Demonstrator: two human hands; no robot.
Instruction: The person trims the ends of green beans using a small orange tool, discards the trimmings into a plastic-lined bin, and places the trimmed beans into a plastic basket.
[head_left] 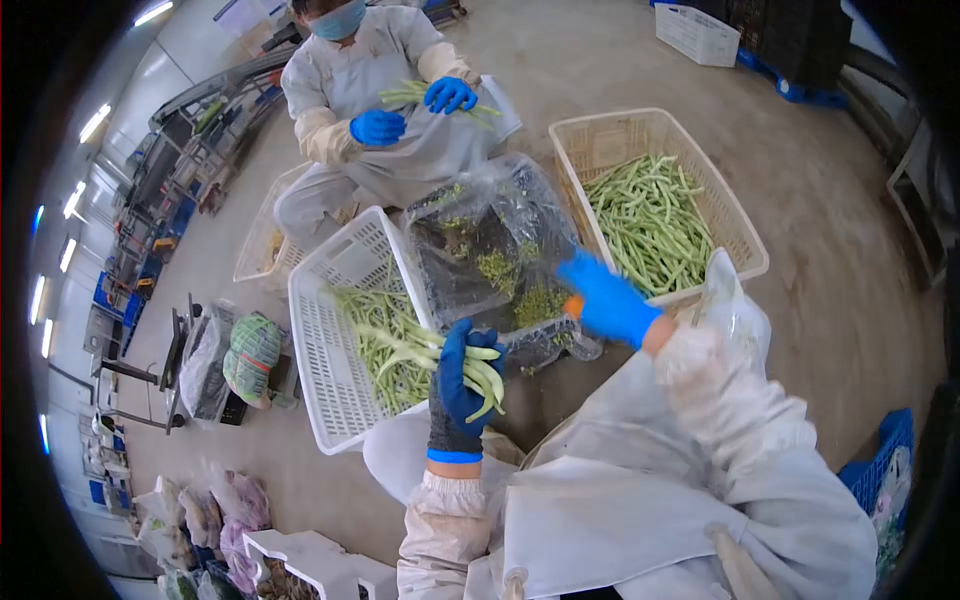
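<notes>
My left hand, in a dark blue glove, is closed round a bunch of green beans whose ends stick out on both sides. It is over the near right side of a white slotted crate with more green beans in it. My right hand, in a bright blue glove, is smeared by motion. A small orange thing shows at its fingers; I cannot tell its kind. Between the crates lies a black tray lined with clear plastic, with small green trimmings in it.
A cream crate full of green beans stands at the right. Opposite me, a seated person in blue gloves holds several beans. Bags and a white stool are at lower left, a blue crate at lower right.
</notes>
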